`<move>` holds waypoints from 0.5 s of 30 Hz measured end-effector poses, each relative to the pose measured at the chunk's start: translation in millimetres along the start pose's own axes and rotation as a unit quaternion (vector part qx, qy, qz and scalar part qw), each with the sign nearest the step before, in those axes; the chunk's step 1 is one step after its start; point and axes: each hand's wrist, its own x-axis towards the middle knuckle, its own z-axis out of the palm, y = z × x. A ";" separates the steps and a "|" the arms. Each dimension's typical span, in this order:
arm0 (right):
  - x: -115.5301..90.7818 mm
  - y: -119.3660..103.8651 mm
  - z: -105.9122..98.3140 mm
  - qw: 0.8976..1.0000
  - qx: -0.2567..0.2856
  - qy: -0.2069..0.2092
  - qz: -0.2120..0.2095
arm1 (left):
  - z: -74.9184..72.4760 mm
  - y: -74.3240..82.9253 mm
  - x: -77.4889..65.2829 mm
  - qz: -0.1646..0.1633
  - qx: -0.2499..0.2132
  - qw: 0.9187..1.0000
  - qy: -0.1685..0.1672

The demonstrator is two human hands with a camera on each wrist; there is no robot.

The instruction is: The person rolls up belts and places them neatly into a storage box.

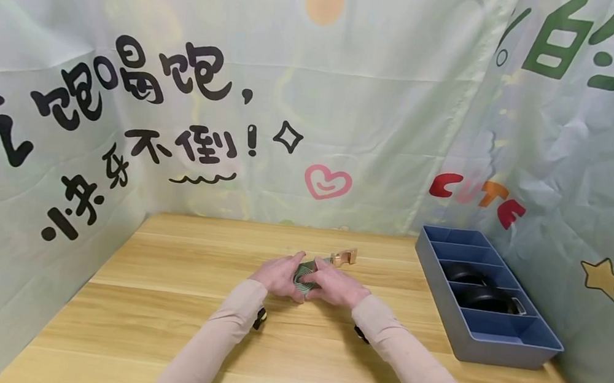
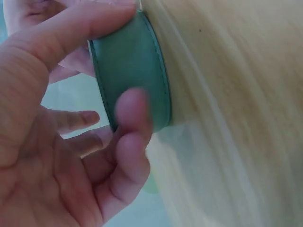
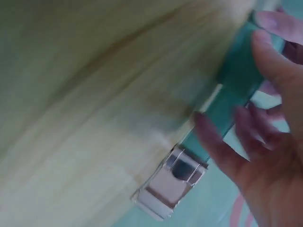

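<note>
A green leather belt (image 1: 304, 285) stands coiled on its edge at the middle of the wooden table. Its rose-gold buckle (image 1: 344, 257) sticks out to the far right on a short straight length of strap. My left hand (image 1: 278, 274) holds the coil from the left, thumb and curled fingers around the outer strap (image 2: 128, 66), which has stitched edges. From the right, my right hand (image 1: 338, 285) grips the coil, with fingertips on the strap (image 3: 244, 56) close to the loose buckle end. In the right wrist view the metal buckle (image 3: 163, 187) lies beyond the fingers.
At the right edge of the table stands a blue-grey box (image 1: 508, 354) divided into compartments. Two rolled black belts (image 1: 488, 299) lie in neighbouring compartments of it. Printed cloth (image 1: 380, 124) hangs behind the table and along both sides.
</note>
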 end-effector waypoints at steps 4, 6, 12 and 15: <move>-2.8 3.6 2.8 0.997 -0.072 0.020 -0.003 | 3.0 1.9 1.0 -0.016 0.008 1.000 0.006; -4.1 5.6 3.5 0.997 -0.078 0.024 -0.001 | 4.7 3.0 1.7 -0.024 0.016 0.999 0.013; -2.9 9.9 3.0 0.998 -0.058 0.017 -0.017 | 6.7 2.4 3.8 -0.042 0.025 0.999 0.016; -0.8 11.2 1.1 0.998 -0.049 0.017 -0.034 | 5.8 -3.3 5.2 -0.017 0.018 1.000 -0.005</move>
